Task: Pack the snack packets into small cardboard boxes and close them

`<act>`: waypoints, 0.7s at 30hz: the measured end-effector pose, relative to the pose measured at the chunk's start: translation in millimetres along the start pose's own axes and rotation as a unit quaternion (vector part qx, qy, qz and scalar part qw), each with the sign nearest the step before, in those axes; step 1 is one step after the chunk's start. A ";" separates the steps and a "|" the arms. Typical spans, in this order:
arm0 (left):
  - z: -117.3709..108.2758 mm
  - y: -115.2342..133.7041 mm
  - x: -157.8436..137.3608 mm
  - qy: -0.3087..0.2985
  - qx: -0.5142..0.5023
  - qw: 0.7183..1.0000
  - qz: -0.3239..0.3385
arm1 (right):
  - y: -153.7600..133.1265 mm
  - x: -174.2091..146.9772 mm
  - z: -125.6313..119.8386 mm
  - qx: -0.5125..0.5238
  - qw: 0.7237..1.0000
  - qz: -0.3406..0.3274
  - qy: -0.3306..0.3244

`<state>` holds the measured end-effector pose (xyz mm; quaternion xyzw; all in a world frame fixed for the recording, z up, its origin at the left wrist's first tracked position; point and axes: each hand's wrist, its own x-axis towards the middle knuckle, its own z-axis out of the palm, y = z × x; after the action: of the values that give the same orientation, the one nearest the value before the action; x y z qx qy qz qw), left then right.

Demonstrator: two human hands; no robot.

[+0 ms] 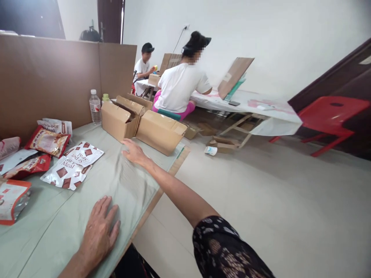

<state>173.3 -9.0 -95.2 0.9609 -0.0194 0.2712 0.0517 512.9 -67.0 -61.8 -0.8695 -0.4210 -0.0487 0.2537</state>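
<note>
My left hand (100,228) lies flat on the pale green table cover (60,224), fingers stretched out and holding nothing. Farther along the table, my right hand (135,152) reaches out with its fingers extended, just in front of two open cardboard boxes (160,131). Its fingertips are close to the left box's lower corner; I cannot tell whether they touch it. Wrinkles run through the cover below that hand. To the left lie white "Super Meal" pouches (69,170), beside red and cream snack packets (48,141) and an orange-edged pouch (13,200).
A water bottle (95,107) and a green-capped bottle (105,98) stand behind the boxes. A tall cardboard panel (52,81) borders the table's far side. Two people in white shirts sit at other tables. A red chair (333,116) is at right; a paper cup (211,150) lies on the floor.
</note>
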 end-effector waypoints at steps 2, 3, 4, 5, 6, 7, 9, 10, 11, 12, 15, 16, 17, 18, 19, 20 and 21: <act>-0.4 -0.1 -0.3 -0.007 0.000 1.000 0.001 | -13.1 24.4 12.4 0.016 1.000 -0.011 0.002; -0.6 0.2 -0.6 -0.011 -0.002 1.000 0.000 | -15.8 33.6 16.3 0.020 1.000 -0.008 0.005; -0.8 0.7 -0.9 -0.016 -0.005 1.000 -0.001 | -15.9 40.1 18.8 0.021 1.000 0.000 0.010; -1.0 1.4 -1.2 -0.022 -0.010 1.000 -0.004 | -13.9 43.9 20.0 0.019 1.000 0.009 0.014; -1.2 2.4 -1.2 -0.028 -0.015 0.999 -0.008 | -10.5 44.8 20.5 0.016 1.000 0.017 0.018; -1.7 3.5 -1.0 -0.035 -0.021 0.999 -0.013 | -6.5 43.0 20.9 0.012 0.999 0.023 0.021; -3.2 6.6 -0.4 -0.054 -0.034 0.998 -0.026 | -0.5 31.5 23.4 0.001 1.000 0.023 0.022; -4.2 8.7 0.0 -0.065 -0.040 0.997 -0.033 | 0.2 22.2 26.4 -0.004 1.000 0.017 0.018; -5.4 11.4 0.3 -0.077 -0.047 0.995 -0.039 | -1.0 10.9 30.6 -0.010 1.000 0.009 0.011; -6.5 14.4 0.6 -0.089 -0.052 0.994 -0.046 | -3.7 -1.7 35.8 -0.014 1.000 -0.002 0.001; -10.1 24.0 2.1 -0.128 -0.058 0.988 -0.060 | -15.7 -38.5 52.1 -0.024 0.998 -0.040 -0.034; -11.7 26.5 3.0 -0.140 -0.057 0.987 -0.061 | -19.1 -47.5 56.7 -0.025 0.998 -0.051 -0.039; -13.8 28.2 4.1 -0.151 -0.055 0.985 -0.061 | -21.7 -54.1 60.7 -0.025 0.997 -0.059 -0.042; -16.7 29.3 5.2 -0.161 -0.051 0.984 -0.059 | -23.7 -58.7 64.4 -0.024 0.997 -0.068 -0.042; -20.9 29.7 6.4 -0.169 -0.047 0.983 -0.057 | -25.3 -62.1 67.9 -0.023 0.996 -0.077 -0.040; -26.7 29.3 7.2 -0.174 -0.042 0.982 -0.055 | -26.5 -65.1 71.4 -0.020 0.995 -0.086 -0.038; -34.3 27.7 7.7 -0.176 -0.036 0.982 -0.053 | -27.6 -68.8 74.9 -0.018 0.995 -0.096 -0.037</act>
<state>160.2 -32.9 -59.6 0.9908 0.0133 0.0938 0.0963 438.3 -65.3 -136.2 -0.8308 -0.5104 -0.0486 0.2164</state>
